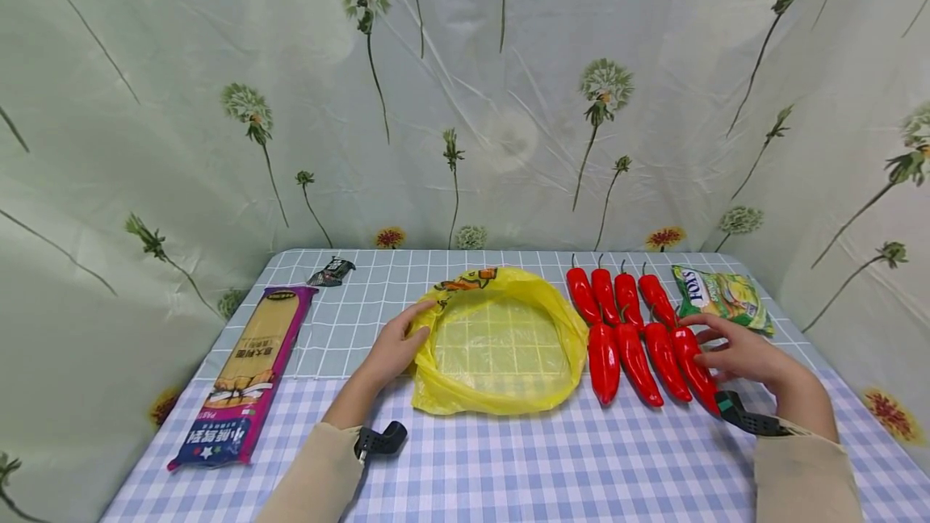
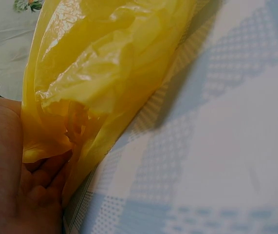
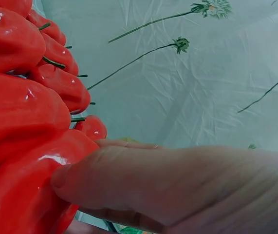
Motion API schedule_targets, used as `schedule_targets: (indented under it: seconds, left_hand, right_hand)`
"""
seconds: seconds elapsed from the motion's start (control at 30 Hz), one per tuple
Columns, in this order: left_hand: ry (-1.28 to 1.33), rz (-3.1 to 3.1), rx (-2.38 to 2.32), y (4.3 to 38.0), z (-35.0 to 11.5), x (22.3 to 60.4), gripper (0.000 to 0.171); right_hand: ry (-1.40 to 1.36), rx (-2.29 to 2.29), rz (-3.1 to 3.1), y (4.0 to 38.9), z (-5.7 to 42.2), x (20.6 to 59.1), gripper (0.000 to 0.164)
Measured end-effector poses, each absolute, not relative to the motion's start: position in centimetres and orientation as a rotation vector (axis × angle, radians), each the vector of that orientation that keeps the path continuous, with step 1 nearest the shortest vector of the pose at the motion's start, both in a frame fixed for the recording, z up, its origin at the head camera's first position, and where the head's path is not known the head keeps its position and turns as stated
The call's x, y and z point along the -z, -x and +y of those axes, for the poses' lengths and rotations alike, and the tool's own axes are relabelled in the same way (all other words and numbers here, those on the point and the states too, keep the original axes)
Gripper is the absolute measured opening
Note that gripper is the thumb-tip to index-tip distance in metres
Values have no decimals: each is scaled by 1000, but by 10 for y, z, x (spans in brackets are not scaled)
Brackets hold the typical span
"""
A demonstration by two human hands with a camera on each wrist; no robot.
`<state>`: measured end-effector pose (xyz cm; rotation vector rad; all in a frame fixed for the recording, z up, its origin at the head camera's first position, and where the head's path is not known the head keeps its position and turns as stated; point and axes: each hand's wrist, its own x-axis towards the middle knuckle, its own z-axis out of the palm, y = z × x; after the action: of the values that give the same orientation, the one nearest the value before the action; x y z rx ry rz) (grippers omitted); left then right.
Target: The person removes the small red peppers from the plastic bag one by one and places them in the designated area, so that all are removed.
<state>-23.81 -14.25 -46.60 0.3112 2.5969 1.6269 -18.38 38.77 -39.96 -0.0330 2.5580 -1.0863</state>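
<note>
A yellow plastic bag [image 1: 501, 402] lies with its mouth spread wide in the middle of the table. My left hand [image 1: 395, 349] holds its left rim; the left wrist view shows curled fingers partly hidden by the yellow plastic [image 2: 104, 73]. Several glossy red chili peppers lie in two rows right of the bag. My right hand [image 1: 741, 353] is at the rightmost pepper of the near row [image 1: 693, 366], with the thumb on its surface and the fingers bent around its stem end. In the right wrist view that pepper [image 3: 31, 180] is under the thumb; the other fingertips are mostly hidden.
A green FOX'S candy bag [image 1: 726, 297] lies behind my right hand. At the left is a long purple pasta packet [image 1: 247, 370], with a small black wrapper [image 1: 333, 271] beyond it. A floral curtain [image 1: 508, 103] rises behind the checked tablecloth [image 1: 545, 466].
</note>
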Motion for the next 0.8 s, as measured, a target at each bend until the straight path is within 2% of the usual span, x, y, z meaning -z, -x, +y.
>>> schedule_targets:
  seconds: [0.4, 0.8]
  left_hand:
    - [-331, 2590, -1626, 240, -147, 469, 48]
    - [-345, 2699, -1630, 235, -147, 467, 45]
  right_hand:
    - [56, 967, 2843, 187, 374, 393, 52]
    - [107, 1035, 3079, 204, 312, 379, 43]
